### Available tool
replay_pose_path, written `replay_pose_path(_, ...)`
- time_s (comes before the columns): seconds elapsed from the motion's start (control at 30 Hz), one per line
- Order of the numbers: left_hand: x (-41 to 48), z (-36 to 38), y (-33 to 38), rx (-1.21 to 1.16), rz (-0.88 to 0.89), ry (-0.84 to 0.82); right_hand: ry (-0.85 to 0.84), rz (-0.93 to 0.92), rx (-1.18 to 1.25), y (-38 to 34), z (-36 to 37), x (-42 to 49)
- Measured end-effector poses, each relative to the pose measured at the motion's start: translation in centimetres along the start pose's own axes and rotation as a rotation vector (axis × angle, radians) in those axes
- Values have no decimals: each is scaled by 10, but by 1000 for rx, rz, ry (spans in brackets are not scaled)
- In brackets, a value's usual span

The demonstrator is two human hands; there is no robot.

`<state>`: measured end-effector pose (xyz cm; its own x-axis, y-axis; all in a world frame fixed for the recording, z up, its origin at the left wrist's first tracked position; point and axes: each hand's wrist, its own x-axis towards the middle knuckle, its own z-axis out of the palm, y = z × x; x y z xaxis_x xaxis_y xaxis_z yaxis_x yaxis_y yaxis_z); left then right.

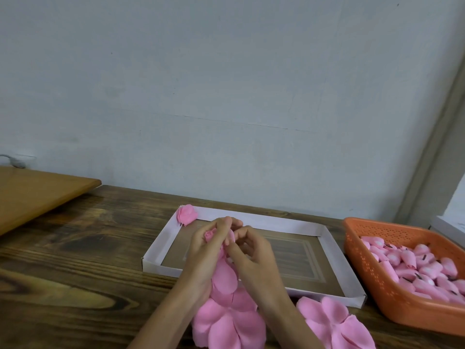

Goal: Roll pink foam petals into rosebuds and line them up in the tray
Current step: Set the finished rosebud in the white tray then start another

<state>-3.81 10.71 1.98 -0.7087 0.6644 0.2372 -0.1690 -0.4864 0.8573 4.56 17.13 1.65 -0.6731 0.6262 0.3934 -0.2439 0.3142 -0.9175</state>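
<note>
Over the near left part of the white shallow tray (161, 238), my left hand (206, 250) grips a small rolled pink bud (210, 235) at its fingertips. My right hand (254, 255) pinches the edge of the same pink foam petal strip (224, 275), which hangs down between both hands. One finished pink rosebud (186, 214) sits in the tray's far left corner. A pile of flat pink petals (229, 323) lies on the table under my wrists, and a second pile of petals (334, 323) lies to its right.
An orange perforated basket (370, 275) holding several pink foam pieces with dark stems stands at the right. A lighter wooden board (37, 195) lies at the far left on the dark wooden table (75, 273). A pale wall rises behind.
</note>
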Motion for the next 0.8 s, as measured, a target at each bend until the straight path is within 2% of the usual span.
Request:
replay_pose_path(0.17,3,-2,-2,66,108,-48,-14,-82,-51,-2,-1,0)
replay_pose_path(0.53,4,-7,-3,123,140,-46,-190,-119,-26,-9,-8,0)
replay_pose_path(0.7,2,-3,0,114,112,-60,-132,-152,-44,-5,-7,0)
replay_pose_path(0.8,1,-6,3,26,106,-150,-106,-166,-30,-5,-7,1)
